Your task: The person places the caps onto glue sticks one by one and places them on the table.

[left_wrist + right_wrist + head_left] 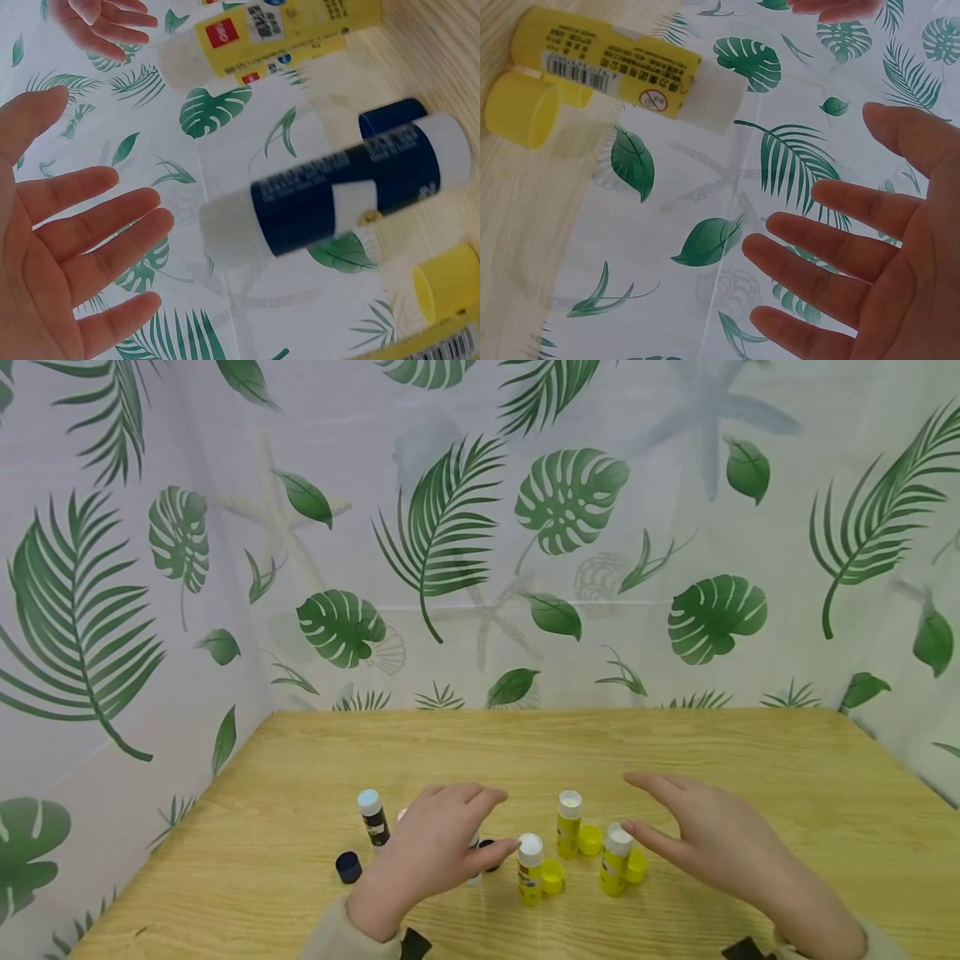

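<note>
My left hand (pixel 442 835) hovers with fingers extended over the left group of glue sticks and holds nothing. Fingers spread, my right hand (pixel 720 839) is held in the air just right of a yellow glue stick (pixel 615 864). Two more uncapped yellow glue sticks, a near one (pixel 529 881) and a far one (pixel 568 835), stand between the hands. Yellow caps (pixel 552 877) sit beside them. A dark blue glue stick (pixel 375 825) with a white top stands beyond the left hand. Another dark blue glue stick (pixel 345 195) shows in the left wrist view; the left hand mostly hides it from the head view.
A dark blue cap (pixel 348 867) lies on the wooden table (pixel 285 777) at the left, and a second dark cap (pixel 490 855) is partly covered by the left hand. Behind the table hangs a leaf-patterned cloth (pixel 465 652), which also runs along both sides.
</note>
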`<state>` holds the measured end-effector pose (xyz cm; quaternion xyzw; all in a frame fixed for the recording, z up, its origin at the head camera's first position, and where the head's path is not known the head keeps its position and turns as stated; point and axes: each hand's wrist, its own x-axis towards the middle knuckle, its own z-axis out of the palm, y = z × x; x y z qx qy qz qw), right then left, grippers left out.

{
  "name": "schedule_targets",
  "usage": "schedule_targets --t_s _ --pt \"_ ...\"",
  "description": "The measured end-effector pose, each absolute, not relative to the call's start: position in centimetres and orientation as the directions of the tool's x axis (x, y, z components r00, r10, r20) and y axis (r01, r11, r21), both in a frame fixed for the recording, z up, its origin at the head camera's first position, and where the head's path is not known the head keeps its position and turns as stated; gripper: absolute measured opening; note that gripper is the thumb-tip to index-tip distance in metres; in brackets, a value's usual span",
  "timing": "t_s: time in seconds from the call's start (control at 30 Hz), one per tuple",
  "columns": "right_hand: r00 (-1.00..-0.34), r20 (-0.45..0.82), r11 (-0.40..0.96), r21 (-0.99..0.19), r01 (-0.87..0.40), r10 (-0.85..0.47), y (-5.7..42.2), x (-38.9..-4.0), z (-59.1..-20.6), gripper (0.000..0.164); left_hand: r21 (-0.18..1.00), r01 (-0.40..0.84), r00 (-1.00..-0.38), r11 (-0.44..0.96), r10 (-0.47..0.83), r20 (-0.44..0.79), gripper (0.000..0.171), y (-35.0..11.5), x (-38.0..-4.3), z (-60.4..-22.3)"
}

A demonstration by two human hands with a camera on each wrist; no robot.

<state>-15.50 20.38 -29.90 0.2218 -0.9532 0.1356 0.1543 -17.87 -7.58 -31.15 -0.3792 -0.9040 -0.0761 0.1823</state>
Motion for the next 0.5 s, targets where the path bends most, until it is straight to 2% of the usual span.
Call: schedule_targets --t_s 0.17,0.37,0.5 --pt "-0.851 0.359 0.865 -0.185 -0.467 -0.383 20.6 -15.4 -29.7 0.048 0.065 0.741 -0.631 0.669 0.658 0.411 0.041 -6.5 -17.8 -30.8" --pt "-0.851 0.365 0.863 -0.195 -0.466 -0.377 20.8 -15.5 -29.5 0.045 0.092 0.739 -0.639 0.668 0.650 0.411 0.040 -4.7 -17.6 -30.1" --pt "-0.849 0.371 0.858 -0.205 -0.471 -0.378 20.9 -15.5 -29.5 0.043 0.116 0.763 -0.619 0.636 0.666 0.416 0.039 -3.3 -17.6 -29.6"
